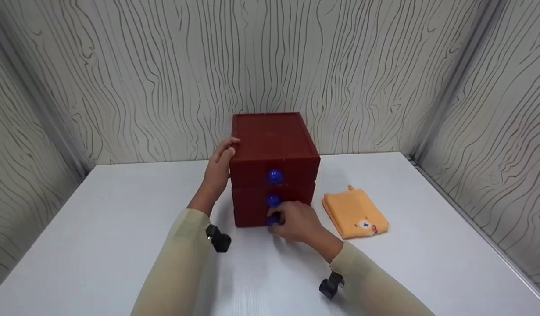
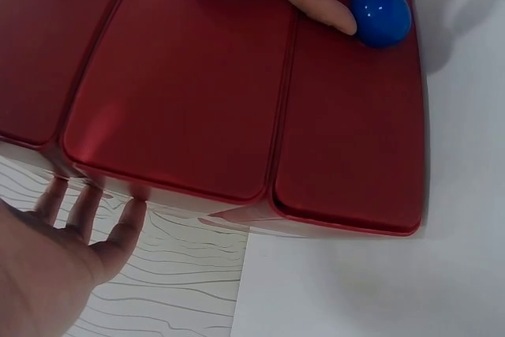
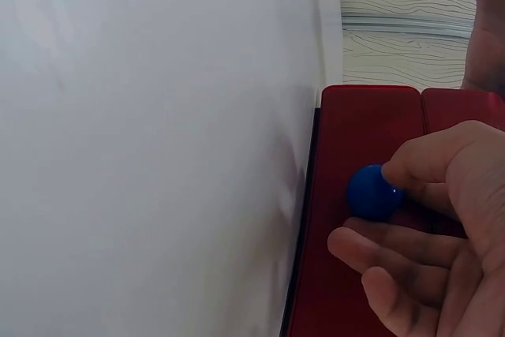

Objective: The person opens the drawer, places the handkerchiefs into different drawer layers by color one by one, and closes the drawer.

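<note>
A dark red box of three stacked drawers (image 1: pixel 274 136) stands near the back wall, each front bearing a round blue knob. The drawers look closed. My right hand (image 1: pixel 298 221) is at the lowest drawer, its thumb and fingers pinching the bottom knob (image 3: pixel 374 193). In the left wrist view the fingertips touch that bottom knob (image 2: pixel 382 16) from both sides. My left hand (image 1: pixel 219 164) rests against the box's left side near the top, fingers extended. The same left hand (image 2: pixel 63 266) appears in its wrist view with fingertips on the side wall.
A folded orange cloth (image 1: pixel 355 213) with a small printed patch lies right of the box. Wood-patterned panels (image 1: pixel 164 79) enclose the white table (image 1: pixel 120 219) at the back and both sides. Each sleeve carries a small black wrist camera (image 1: pixel 219 239).
</note>
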Available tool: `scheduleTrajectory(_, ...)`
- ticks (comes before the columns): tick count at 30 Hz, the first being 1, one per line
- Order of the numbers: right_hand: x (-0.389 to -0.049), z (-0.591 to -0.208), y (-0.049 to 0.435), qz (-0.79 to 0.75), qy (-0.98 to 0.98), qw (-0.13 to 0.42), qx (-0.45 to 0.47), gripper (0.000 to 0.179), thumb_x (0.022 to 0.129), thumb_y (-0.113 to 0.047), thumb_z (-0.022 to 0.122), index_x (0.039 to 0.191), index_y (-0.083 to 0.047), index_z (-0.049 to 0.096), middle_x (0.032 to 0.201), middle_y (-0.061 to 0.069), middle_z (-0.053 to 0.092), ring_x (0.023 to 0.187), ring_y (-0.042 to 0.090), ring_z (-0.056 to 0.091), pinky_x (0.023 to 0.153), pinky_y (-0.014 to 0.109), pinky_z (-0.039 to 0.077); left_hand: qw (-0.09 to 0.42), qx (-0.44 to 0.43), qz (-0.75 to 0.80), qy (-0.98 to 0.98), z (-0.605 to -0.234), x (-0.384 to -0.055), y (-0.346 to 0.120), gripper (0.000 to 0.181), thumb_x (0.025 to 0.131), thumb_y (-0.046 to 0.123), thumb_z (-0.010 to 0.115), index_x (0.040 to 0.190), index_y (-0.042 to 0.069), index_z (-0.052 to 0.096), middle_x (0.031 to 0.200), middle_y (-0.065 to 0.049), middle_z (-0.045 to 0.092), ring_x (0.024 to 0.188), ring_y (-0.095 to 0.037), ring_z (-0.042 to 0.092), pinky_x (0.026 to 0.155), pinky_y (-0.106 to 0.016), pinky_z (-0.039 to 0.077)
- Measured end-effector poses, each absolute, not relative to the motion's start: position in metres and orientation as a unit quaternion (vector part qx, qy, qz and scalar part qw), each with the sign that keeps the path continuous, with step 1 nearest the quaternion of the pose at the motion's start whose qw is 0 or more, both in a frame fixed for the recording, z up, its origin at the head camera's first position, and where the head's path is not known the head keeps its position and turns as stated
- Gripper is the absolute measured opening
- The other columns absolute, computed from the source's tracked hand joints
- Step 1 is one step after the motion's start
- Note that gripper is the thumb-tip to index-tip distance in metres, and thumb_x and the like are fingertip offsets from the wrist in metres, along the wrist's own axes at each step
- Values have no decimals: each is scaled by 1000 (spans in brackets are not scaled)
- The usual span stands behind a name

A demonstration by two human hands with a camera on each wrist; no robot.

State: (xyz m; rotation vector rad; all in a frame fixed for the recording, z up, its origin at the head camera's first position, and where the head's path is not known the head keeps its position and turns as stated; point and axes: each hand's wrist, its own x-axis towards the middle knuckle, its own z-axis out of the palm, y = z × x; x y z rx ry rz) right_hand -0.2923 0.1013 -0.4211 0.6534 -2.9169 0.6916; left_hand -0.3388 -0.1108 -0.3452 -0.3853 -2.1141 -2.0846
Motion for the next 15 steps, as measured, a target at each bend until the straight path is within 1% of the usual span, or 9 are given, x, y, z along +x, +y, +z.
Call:
scheduleTrajectory(7, -293, -425, 101, 231, -947, 53, 218, 26, 72, -34, 72, 96, -23, 68, 72, -12, 60, 61, 7, 50, 53, 21, 41, 74, -139, -698, -698, -346, -339, -112, 29, 97, 32, 33, 122, 25, 47, 130, 0, 44, 107, -21, 52, 74, -35, 48)
scheduleTrajectory(15, -294, -430, 101, 236, -940, 81, 233, 23, 72, -30, 72, 93, -23, 69, 68, -11, 61, 57, 4, 50, 50, 19, 40, 83, -138, -681, -714, -346, -339, -112, 30, 97, 34, 32, 121, 28, 47, 128, 1, 45, 102, -20, 53, 73, -34, 48)
